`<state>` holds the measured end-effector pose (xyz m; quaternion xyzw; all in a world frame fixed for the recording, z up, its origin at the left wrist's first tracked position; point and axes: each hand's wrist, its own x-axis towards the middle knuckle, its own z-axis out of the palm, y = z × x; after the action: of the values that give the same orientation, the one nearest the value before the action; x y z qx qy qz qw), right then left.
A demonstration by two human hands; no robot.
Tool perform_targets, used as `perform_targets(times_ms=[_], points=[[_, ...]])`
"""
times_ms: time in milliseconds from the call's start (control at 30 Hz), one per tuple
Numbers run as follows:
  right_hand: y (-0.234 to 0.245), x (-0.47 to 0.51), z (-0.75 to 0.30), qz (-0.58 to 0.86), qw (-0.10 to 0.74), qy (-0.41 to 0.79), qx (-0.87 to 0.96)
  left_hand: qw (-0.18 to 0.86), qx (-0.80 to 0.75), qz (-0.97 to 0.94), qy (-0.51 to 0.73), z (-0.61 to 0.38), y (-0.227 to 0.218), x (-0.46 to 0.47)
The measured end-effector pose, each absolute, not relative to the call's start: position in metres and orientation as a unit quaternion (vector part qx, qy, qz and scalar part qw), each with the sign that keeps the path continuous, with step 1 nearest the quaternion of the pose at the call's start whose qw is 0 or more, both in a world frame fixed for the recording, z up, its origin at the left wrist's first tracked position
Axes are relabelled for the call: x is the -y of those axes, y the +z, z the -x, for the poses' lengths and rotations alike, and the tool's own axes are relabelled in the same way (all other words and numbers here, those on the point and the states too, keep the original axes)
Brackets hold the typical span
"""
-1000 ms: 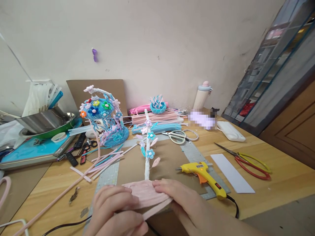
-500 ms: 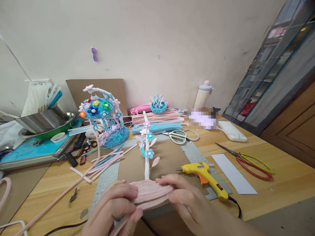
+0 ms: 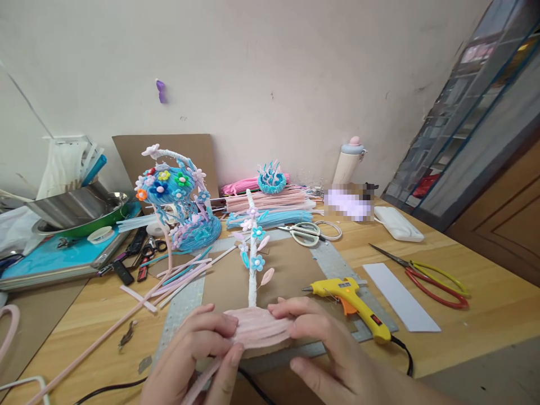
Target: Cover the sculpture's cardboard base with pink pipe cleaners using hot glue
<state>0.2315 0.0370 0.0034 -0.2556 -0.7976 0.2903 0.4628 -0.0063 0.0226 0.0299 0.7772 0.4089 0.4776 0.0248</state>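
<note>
Pink fuzzy base point(image 3: 261, 331), layered in rows, sits low and central before you, between your hands; whether it rests on anything is unclear. Your left hand point(image 3: 194, 349) is closed, thumb against fingers, on a loose pink strip point(image 3: 204, 380) trailing toward you, its fingertips also touching the base's left side. Your right hand point(image 3: 333, 343) touches the right edge with its fingertips, its thumb spread apart below. A white stem point(image 3: 252, 289) rises from the base, bearing small blue and pink flowers and leaves. Beyond lies brown cardboard point(image 3: 295, 264). To the right on the wooden bench point(image 3: 498, 298) are a yellow glue gun point(image 3: 352, 301), a white card point(image 3: 400, 298) and red-and-yellow-handled scissors point(image 3: 436, 284). Farther left stands a blue flower-covered ornament point(image 3: 169, 191); pink and blue bundles point(image 3: 270, 218) lie at the back.
</note>
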Motion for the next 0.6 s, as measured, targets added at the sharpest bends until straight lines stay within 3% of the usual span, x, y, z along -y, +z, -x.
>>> perform_targets(times_ms=[200, 600], points=[[0.018, -0.035, -0.209, 0.293, 0.557, 0.33, 0.703, 0.015, -0.407, -0.786, 0.465, 0.008, 0.031, -0.022], [0.027, -0.044, -0.205, 0.321, 0.531, 0.368, 0.693, 0.016, -0.418, -0.774, 0.474, -0.002, 0.033, -0.023]])
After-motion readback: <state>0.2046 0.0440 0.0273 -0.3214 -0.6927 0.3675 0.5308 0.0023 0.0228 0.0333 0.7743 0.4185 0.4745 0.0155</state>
